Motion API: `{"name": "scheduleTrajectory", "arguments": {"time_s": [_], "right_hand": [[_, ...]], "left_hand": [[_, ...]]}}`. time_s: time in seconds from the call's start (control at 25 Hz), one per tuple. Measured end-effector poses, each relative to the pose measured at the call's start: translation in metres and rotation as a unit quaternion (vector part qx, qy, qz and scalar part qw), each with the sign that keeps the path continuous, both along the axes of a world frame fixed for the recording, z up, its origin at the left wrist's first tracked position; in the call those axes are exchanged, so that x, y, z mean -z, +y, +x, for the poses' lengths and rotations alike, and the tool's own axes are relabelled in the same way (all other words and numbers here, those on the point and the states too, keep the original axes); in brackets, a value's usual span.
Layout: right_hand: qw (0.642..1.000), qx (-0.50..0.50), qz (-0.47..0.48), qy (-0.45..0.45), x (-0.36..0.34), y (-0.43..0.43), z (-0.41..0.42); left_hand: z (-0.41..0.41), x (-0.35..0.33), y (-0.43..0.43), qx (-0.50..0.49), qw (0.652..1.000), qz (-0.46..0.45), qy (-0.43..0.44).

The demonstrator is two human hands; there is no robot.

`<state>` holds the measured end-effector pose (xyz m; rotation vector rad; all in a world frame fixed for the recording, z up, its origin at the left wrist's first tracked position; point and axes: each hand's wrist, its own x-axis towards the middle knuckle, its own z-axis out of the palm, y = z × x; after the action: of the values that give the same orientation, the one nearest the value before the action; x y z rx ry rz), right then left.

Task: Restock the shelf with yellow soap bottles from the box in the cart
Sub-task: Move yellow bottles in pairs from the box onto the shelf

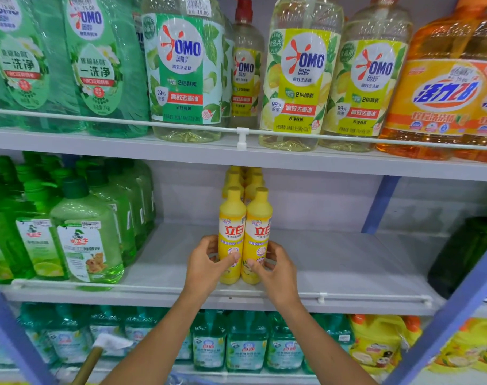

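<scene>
Left hand [204,263]: bare, slender fingers, thumbnail visible and short. Right hand [277,269]: bare, same build, thumbnail visible. Left forearm [153,337] and right forearm [320,343]: lean, uncovered from wrist to the lower edge of the view. Clothing, if worn, lies outside the view.

Top row: green refill pouches [97,65] left, green-label OMO bottle [184,73], two yellow-label OMO bottles [300,76], orange jugs [442,101] right. Middle row: green bottles [84,240] left, dark green bottle [464,254] far right. Bottom row: teal bottles [245,343], yellow pouches [375,343].
</scene>
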<state>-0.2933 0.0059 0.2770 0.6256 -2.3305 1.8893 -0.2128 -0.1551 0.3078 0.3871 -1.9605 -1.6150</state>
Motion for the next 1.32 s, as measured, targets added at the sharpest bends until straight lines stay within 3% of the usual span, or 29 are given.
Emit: {"name": "scheduleTrajectory", "arguments": {"time_s": [0.56, 1.04, 1.32], "right_hand": [[0.996, 0.033, 0.086, 0.009, -0.015, -0.014, -0.017], [0.993, 0.050, 0.102, -0.005, -0.014, -0.018, -0.026], [0.977, 0.014, 0.211, -0.003, -0.036, -0.011, -0.023]], "left_hand": [[-0.026, 0.002, -0.005, -0.054, 0.998, -0.036, -0.027], [-0.033, 0.007, -0.007, -0.057, 0.997, -0.041, -0.034], [-0.029, -0.018, -0.015, -0.007, 0.980, -0.095, -0.174]]}}
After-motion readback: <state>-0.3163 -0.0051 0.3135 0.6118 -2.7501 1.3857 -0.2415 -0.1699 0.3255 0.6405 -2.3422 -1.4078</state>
